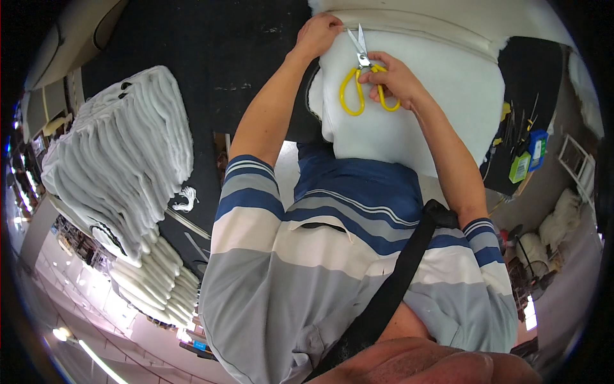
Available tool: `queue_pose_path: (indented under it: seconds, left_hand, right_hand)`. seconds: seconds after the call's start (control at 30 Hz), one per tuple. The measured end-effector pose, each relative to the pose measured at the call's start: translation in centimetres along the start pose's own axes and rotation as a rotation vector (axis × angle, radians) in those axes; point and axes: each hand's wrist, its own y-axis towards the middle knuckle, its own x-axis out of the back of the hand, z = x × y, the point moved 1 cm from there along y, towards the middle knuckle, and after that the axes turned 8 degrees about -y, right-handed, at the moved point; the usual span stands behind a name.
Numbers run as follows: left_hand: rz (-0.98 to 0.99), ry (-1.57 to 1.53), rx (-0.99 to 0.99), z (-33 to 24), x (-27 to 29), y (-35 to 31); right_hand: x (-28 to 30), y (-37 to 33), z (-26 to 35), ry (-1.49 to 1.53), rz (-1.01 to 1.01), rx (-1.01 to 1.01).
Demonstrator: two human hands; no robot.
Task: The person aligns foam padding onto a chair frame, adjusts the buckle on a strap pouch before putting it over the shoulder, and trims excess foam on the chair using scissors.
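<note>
A piece of thick white padded fabric (435, 89) lies in front of me, its near part reaching down to my lap. At its far left corner, my left hand (318, 37) is closed, the fingertips pinching the edge beside a seam; any thread there is too small to make out. My right hand (395, 82) holds a pair of scissors (362, 61) with yellow loop handles over the fabric. The metal blades are parted a little and point away from me, toward the seam, their tips just right of my left fingertips.
On the left, a tall stack of white padded pieces (121, 147) stands on the black tabletop (211, 51), near a small bundle of white cord (186, 199). More cream pieces (157, 278) are piled nearer me. Right of the fabric are a green box (520, 167), a blue box (538, 148) and thin tools.
</note>
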Motion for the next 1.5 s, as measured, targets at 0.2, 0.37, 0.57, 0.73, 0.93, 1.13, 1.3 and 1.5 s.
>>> queue_pose_path:
  seconds: [0.2,0.37,0.57,0.73,0.93,1.13,1.3,1.5]
  left_hand:
    - [-0.016,0.004,0.007,-0.2,0.2,-0.2]
    - [-0.038,-0.02,-0.022,-0.4,0.2,-0.5]
    - [-0.084,-0.066,-0.053,-0.7,0.3,-1.1]
    - [-0.064,0.07,-0.019,-1.0,0.2,-1.0]
    - [-0.036,0.073,0.024,-0.4,-0.2,-0.3]
    - [-0.076,0.025,-0.002,-0.5,-0.5,0.0]
    - [-0.044,0.001,0.012,-0.1,-0.2,-0.1]
    - [-0.068,0.028,0.017,-0.8,0.2,-0.1]
  right_hand:
    - [0.0,-0.6,0.2,-0.015,0.011,-0.027]
    - [0.0,-0.7,0.8,-0.028,0.019,-0.016]
    - [0.5,-0.2,0.9,0.072,0.059,0.001]
    - [-0.2,0.7,0.1,0.141,0.075,0.028]
    - [-2.5,0.9,0.1,0.196,-0.011,0.08]
    - [-3.2,4.3,2.9,0.231,-0.127,0.053]
    - [-3.1,3.8,3.1,0.209,-0.123,0.027]
    - [-2.5,3.4,3.3,0.137,-0.094,0.025]
